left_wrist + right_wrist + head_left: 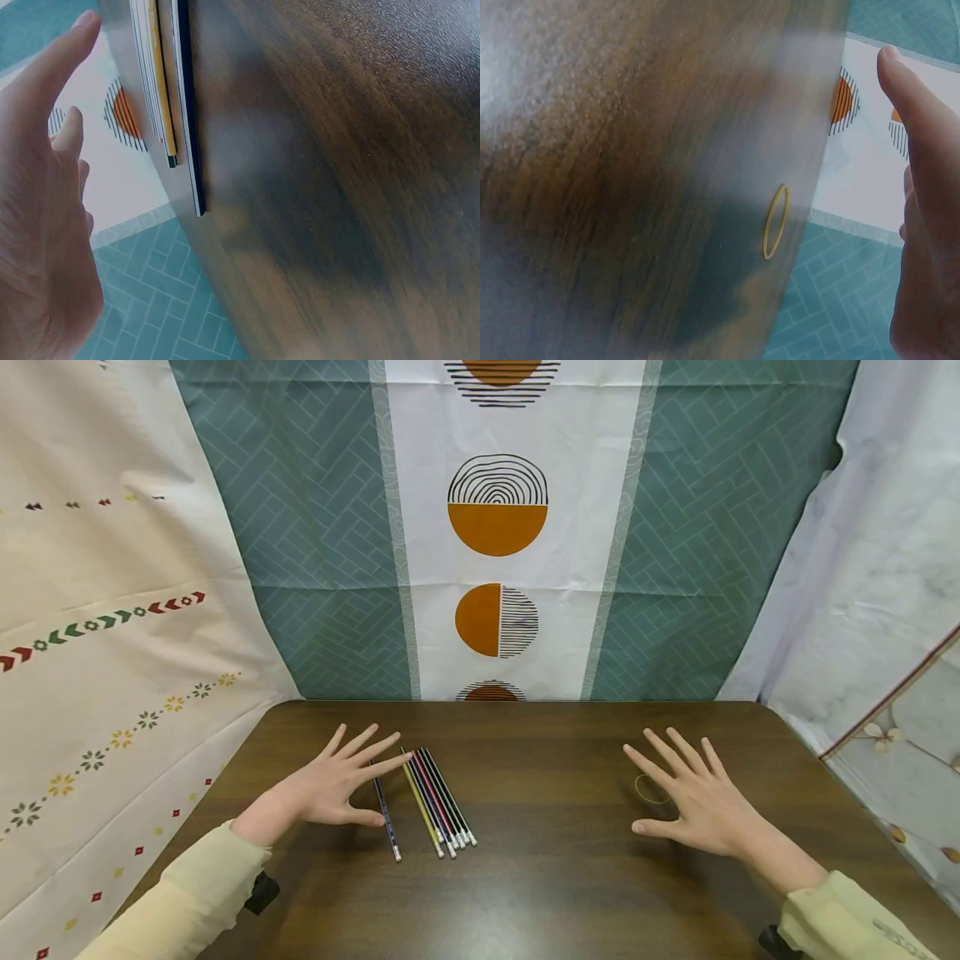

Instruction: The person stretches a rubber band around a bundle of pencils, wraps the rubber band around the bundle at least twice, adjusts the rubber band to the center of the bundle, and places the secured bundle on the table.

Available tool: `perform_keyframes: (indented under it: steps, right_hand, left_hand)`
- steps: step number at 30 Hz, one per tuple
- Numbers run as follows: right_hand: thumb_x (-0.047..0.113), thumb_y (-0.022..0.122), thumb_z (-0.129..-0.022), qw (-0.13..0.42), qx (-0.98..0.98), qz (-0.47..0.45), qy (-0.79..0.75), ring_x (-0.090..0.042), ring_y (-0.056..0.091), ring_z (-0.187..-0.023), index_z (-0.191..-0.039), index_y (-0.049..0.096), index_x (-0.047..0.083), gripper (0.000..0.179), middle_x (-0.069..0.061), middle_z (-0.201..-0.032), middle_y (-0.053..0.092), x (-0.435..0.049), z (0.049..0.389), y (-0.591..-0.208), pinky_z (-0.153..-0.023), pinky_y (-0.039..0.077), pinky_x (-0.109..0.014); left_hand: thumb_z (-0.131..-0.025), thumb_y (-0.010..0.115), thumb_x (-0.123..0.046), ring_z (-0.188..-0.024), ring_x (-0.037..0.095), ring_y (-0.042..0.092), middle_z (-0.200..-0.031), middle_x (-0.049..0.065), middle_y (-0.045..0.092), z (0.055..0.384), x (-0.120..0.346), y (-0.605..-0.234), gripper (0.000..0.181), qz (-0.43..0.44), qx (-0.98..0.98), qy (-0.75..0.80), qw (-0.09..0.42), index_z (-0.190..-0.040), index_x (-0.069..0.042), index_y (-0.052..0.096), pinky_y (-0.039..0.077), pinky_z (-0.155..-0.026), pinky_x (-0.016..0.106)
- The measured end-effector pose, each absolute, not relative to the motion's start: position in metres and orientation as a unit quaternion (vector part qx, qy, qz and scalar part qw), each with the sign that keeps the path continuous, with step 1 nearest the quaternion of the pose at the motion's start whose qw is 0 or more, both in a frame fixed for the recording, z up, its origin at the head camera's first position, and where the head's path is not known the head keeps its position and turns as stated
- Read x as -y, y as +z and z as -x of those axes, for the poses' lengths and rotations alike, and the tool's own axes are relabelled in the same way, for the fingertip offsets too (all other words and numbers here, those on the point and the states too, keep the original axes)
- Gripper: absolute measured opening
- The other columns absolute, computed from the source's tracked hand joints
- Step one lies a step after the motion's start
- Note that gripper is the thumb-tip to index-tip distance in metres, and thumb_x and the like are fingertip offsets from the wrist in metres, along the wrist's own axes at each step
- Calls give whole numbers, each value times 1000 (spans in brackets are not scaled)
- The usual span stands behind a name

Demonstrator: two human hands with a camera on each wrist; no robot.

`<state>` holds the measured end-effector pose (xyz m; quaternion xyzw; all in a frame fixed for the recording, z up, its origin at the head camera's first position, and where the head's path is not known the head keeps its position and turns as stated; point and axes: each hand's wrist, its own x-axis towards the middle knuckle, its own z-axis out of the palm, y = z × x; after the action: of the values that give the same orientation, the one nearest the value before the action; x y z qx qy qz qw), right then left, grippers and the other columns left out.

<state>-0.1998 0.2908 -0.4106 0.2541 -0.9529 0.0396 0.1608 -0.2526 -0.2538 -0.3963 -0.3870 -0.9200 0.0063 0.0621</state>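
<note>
The left hand (333, 787) spreads wide, empty, near pencils (437, 802) lying mostly side by side, seemingly for tidiness; the right hand (701, 807) spreads, empty, near a rubber band (770, 215).

Your left hand (333, 787) hovers above left part of worktop (555, 877), back of hand up; fingers (387, 766) straight, fanned, aimed at far edge; left thumb (365, 816) stretched toward right edge. Your right hand (701, 802) hovers above right part, back up, fingers straight and splayed toward far edge; right thumb (656, 828) stretched toward left edge. Both forearms slant inward from near side, left sleeve (191, 889) and right sleeve (843, 914) pale yellow, wrists showing beyond cuffs.
</note>
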Motion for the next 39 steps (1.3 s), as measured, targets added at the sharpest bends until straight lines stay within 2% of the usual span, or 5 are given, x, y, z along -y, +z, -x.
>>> perform_keyframes:
  steps: [7,12,21,31,39]
  right_hand:
    - [65,70,-79,152,954,-253,48,-33,7,-155,-157,26,29,97,-4,-168,12,-286,203,-412,-119,-3,-64]
    - [64,71,-79,146,953,-260,58,-34,8,-155,-157,24,30,98,-3,-168,12,-278,207,-411,-119,0,-64]
    - [63,71,-80,128,950,-274,74,-38,13,-153,-157,22,33,97,-5,-167,13,-249,222,-411,-114,12,-69]
    - [64,66,-84,77,942,-312,102,-35,10,-154,-158,18,35,94,-4,-167,13,-205,230,-412,-117,9,-67]
    - [67,60,-87,62,930,-347,107,-34,11,-155,-158,19,33,89,-3,-167,13,-168,233,-414,-117,14,-67]
  left_hand:
    - [-81,73,-50,-149,44,24,-164,9,26,252,253,-397,85,397,916,0,58,-153,-27,36,15,-108,77]
    - [-77,76,-36,-150,42,24,-165,8,22,251,253,-398,91,393,919,6,33,-155,-27,31,19,-109,76]
    - [-75,79,-35,-148,45,25,-166,10,18,255,250,-401,96,391,920,-23,-8,-156,-26,28,20,-107,78]
    - [-73,82,-31,-147,43,30,-165,12,21,268,247,-405,100,389,919,-61,-28,-157,-23,27,25,-107,75]
    - [-72,84,-29,-143,41,37,-161,16,30,279,250,-409,104,385,918,-91,-28,-157,-18,25,33,-109,67]
